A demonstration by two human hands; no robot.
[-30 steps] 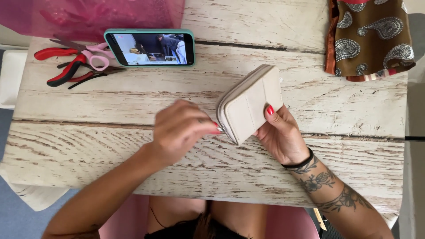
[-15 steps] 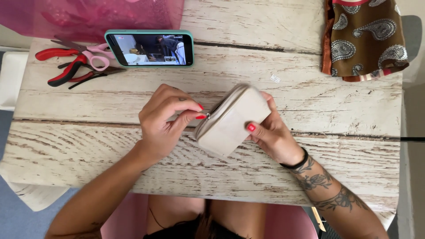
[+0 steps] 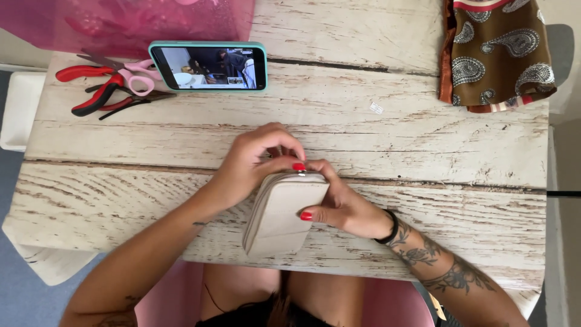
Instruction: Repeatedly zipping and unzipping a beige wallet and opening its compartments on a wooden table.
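A cream zip-around pouch [image 3: 279, 217] stands on its edge near the front of the whitewashed wooden table [image 3: 423, 151]. My right hand [image 3: 342, 203] grips its right side, thumb on the flat face. My left hand [image 3: 257, 160] curls over the far top corner, with thumb and fingers pinched at the small metal zipper pull [image 3: 301, 173]. The pouch looks zipped shut along the side I can see.
A phone in a teal case [image 3: 209, 65] lies at the back left with its screen lit. Red-handled and pink-handled scissors and pliers [image 3: 112, 88] lie left of it. Pink sheer fabric [image 3: 127, 21] sits behind. A brown paisley cloth [image 3: 496, 51] hangs at back right.
The pouch has turned from lying aslant with its long edge up to pointing towards me. My left hand has gone from its left side to the top corner, at the zipper pull.
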